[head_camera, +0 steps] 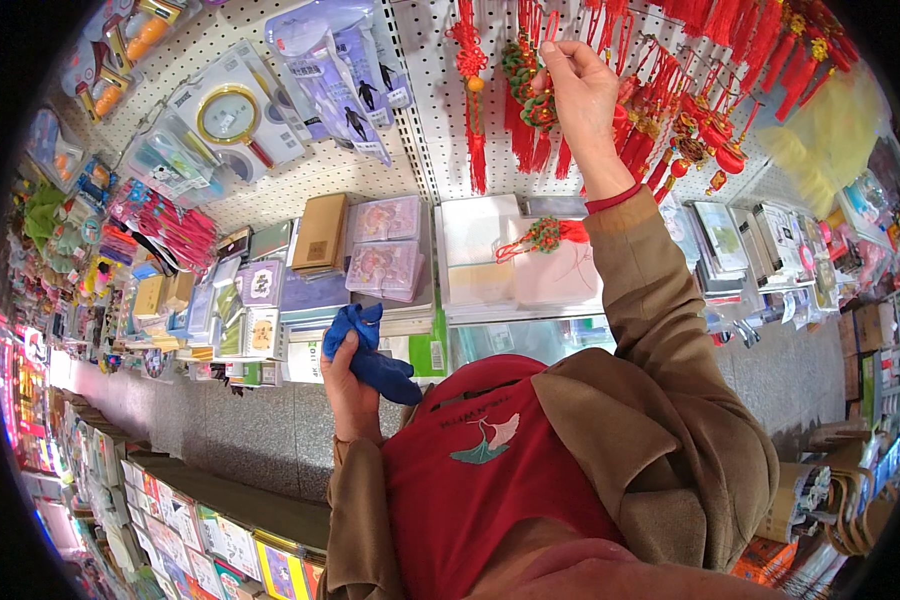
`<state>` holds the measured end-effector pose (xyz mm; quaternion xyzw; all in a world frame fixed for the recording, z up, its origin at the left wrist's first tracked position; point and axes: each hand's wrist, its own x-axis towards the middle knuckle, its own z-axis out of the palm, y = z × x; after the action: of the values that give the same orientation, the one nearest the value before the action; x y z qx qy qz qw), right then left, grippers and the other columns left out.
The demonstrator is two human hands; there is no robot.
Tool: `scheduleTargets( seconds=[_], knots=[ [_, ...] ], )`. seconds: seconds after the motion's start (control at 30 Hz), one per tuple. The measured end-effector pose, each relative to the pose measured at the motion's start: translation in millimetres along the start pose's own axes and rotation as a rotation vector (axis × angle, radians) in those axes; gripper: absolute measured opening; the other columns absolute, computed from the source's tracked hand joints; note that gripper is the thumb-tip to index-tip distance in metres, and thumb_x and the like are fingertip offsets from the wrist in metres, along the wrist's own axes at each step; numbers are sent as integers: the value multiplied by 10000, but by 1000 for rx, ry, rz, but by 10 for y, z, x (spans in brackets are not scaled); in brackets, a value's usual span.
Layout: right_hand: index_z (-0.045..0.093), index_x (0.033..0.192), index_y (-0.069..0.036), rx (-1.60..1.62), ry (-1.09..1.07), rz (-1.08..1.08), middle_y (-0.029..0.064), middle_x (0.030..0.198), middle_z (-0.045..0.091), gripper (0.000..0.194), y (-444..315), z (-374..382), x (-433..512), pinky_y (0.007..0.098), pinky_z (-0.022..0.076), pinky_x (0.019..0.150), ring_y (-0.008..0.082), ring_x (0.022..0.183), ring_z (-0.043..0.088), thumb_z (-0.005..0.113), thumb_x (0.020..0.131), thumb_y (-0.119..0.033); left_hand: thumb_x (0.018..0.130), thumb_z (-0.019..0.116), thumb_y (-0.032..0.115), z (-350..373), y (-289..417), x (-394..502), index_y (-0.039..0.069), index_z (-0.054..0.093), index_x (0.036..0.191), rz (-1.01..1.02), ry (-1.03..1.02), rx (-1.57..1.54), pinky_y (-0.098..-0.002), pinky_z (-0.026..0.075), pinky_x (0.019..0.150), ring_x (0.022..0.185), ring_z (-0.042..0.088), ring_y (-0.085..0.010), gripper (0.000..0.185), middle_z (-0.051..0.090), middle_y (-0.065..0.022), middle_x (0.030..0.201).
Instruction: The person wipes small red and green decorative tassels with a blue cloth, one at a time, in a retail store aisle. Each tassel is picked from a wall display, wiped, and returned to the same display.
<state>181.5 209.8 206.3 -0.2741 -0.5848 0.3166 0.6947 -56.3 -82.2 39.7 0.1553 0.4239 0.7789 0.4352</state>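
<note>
My left hand (350, 401) grips a crumpled blue cloth (379, 371) in front of my body, low by the shelf edge. Raised to the white pegboard (450, 112), my right hand (583, 86) pinches the red cord loop of a green-and-red ornament (538, 112) with a red tassel. Similar green ornaments (516, 71) hang just to its left. A further green-and-red tasselled ornament (546, 235) lies on a pale stack of notebooks (555, 274) below my right wrist. The fingertips partly hide the hook.
Left of the green ornaments hangs a red knot pendant (474, 82). Red tasselled pendants (712, 131) crowd the right. A packaged magnifying glass (229, 116) and purple packets (345, 82) hang leftward. Brown notebooks (320, 234) sit on the shelf. Behind me stands a book display (195, 525).
</note>
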Motion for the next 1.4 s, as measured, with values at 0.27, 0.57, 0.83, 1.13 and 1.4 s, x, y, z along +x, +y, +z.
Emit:
scheduleTargets(
  seconds=[0.27, 0.57, 0.83, 1.13, 1.4],
  knots=[
    [660, 869, 15, -25, 14, -50, 11, 604, 624, 178, 85, 21, 66, 227, 441, 494, 58, 533, 571, 663, 911, -158, 860, 674, 82, -11, -27, 18, 57, 643, 1129, 8, 7, -4, -274, 510, 715, 841, 623, -135, 271, 677, -43, 1014],
    [656, 869, 16, -122, 0, -31, 22, 611, 631, 194, 272, 64, 200, 228, 449, 517, 62, 546, 575, 662, 913, -173, 872, 658, 85, 6, -49, -3, 45, 629, 1162, -1, -1, 3, -280, 499, 736, 867, 619, -138, 294, 670, -53, 1066],
    [629, 1039, 14, -316, -23, 26, 128, 935, 646, 215, 187, 14, 147, 299, 472, 663, 172, 777, 602, 655, 879, -128, 885, 630, 71, -74, -105, -37, 21, 596, 1198, -77, 69, 31, -295, 502, 780, 923, 628, -166, 318, 659, -80, 1103],
    [648, 1014, -22, -522, -41, -672, 117, 913, 633, 160, 241, -385, -759, 308, 483, 727, 237, 840, 613, 642, 868, -86, 918, 616, 143, -147, -234, -9, 35, 563, 1236, -63, -13, 79, -377, 517, 872, 1042, 614, -214, 340, 633, -100, 1185],
    [696, 997, -143, -1126, -548, -102, 46, 1032, 637, 204, 1402, -955, -1710, 418, 439, 853, 275, 1026, 572, 668, 800, -100, 899, 602, 33, -43, -326, 11, -14, 605, 1171, -115, -52, -52, -379, 477, 959, 1069, 623, -273, 276, 631, -148, 1185]
  ],
)
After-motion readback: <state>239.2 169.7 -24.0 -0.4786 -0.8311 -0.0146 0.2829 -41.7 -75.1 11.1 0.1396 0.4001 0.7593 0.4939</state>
